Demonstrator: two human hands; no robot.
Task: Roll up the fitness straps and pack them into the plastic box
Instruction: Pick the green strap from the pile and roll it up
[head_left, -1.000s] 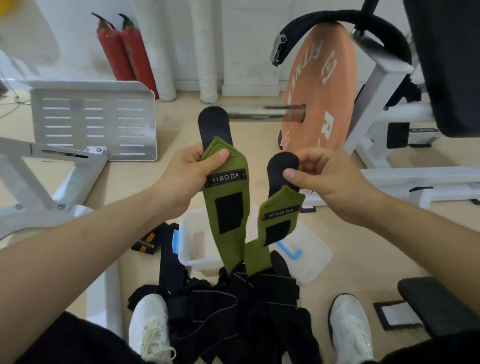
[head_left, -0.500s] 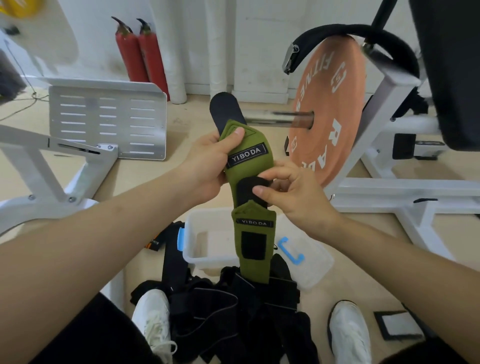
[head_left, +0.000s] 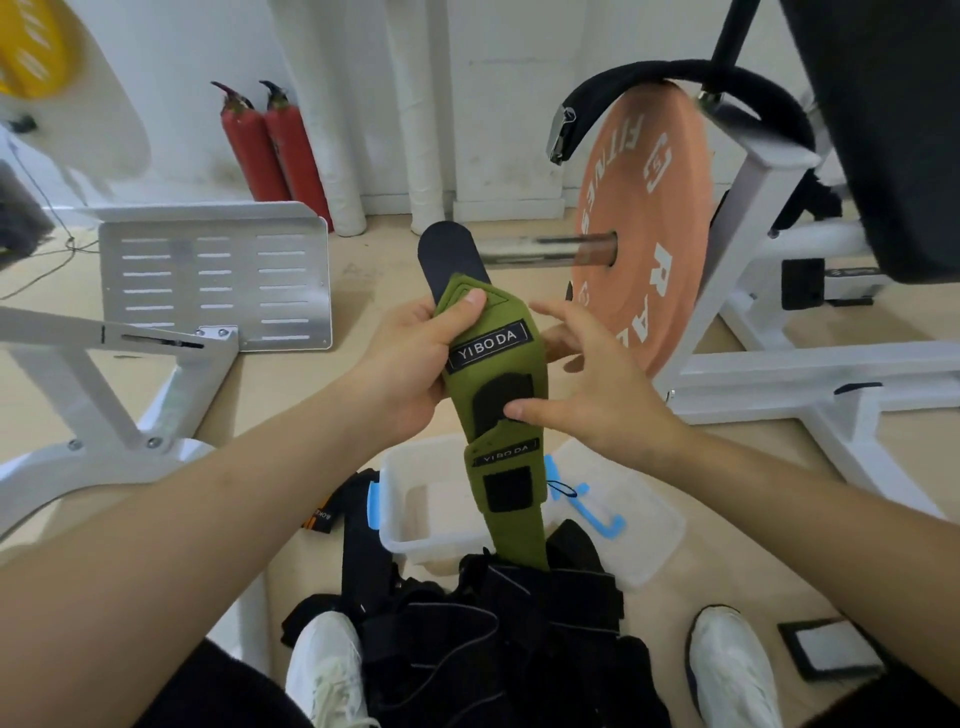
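In the head view, your left hand (head_left: 415, 358) grips the upper end of the green straps (head_left: 491, 364). Its thumb is clamped over the top edge just above the YIBODA label, and its fingers curl behind. Your right hand (head_left: 597, 400) is spread with the fingers straight. Only its thumb presses on the black hook-and-loop patch, where one strap overlaps the other.

The pair hangs in the air above the plastic box (head_left: 402, 499), which stands uncovered on the floor, its lid (head_left: 649, 525) just beside it. The lower tails drop towards the heap of black straps (head_left: 493, 623) on your side of the box. The heap hides their ends, so I cannot tell whether they are caught in it.

Nothing looks rolled yet, so mind three things:
- **Slipping:** if that thumb lifts before the patch bites, the lower strap will likely slide off and fall.
- **Snagging:** if a tail is snagged, rolling upward could drag black webbing along.
- **Unwinding:** a slack roll of this stiff material may spring open once it is in the box.
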